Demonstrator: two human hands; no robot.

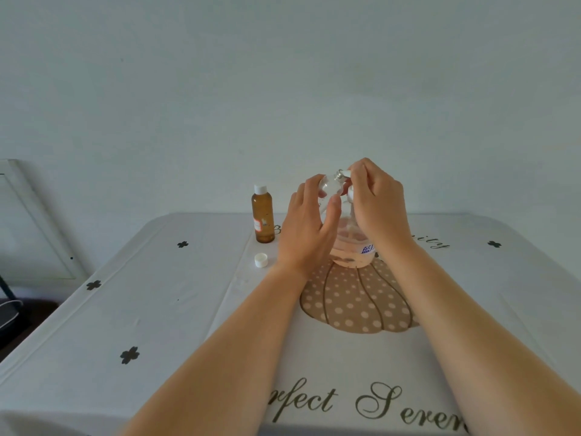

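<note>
Clear glass bottle [330, 187] is held up above the pink jar [352, 251], left hand [309, 229] wrapped round its body, right hand [377, 206] pinching its silver top [339, 174]; I'd keep the body still, turn only the top, and work over the jar in case of drips

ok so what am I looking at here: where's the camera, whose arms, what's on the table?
No machine: a person works bare-handed, and the one picture comes from a wide-angle camera on their head, looking forward and down, so both forearms enter from the bottom. The left hand grips a small clear bottle; the right hand pinches a white piece at its silver neck, cap or nozzle I can't tell. Below the hands stands a pinkish container with a label. Also on the tablecloth: an upright, white-capped amber bottle, and a loose white cap just in front of it.
</note>
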